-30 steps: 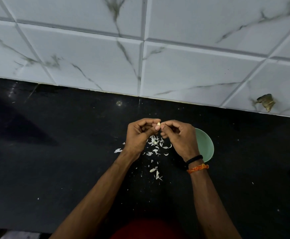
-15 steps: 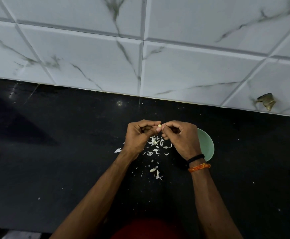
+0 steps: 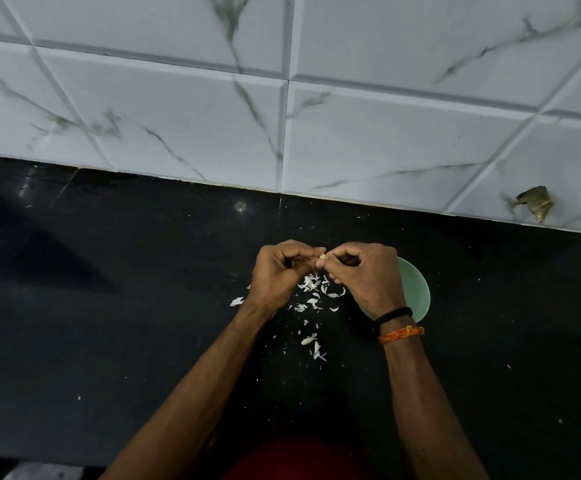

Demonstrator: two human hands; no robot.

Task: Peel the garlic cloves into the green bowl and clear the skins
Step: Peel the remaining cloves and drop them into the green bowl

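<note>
Black counter (image 3: 109,341) left of the left hand (image 3: 278,275) is bare, w/ room to pass. Skins (image 3: 313,296) litter the gap under both hands. Green bowl (image 3: 417,292) sits just beyond the right hand (image 3: 368,278) — tiled wall (image 3: 386,140) blocks further ahead.

1. Both forearms are bare; no sleeves are visible on them.
2. The right wrist wears a thin black round band (image 3: 393,314).
3. Just below it sits an orange and red braided thread bracelet (image 3: 401,334).
4. A red garment (image 3: 296,460) covers the body at the lower edge.
</note>
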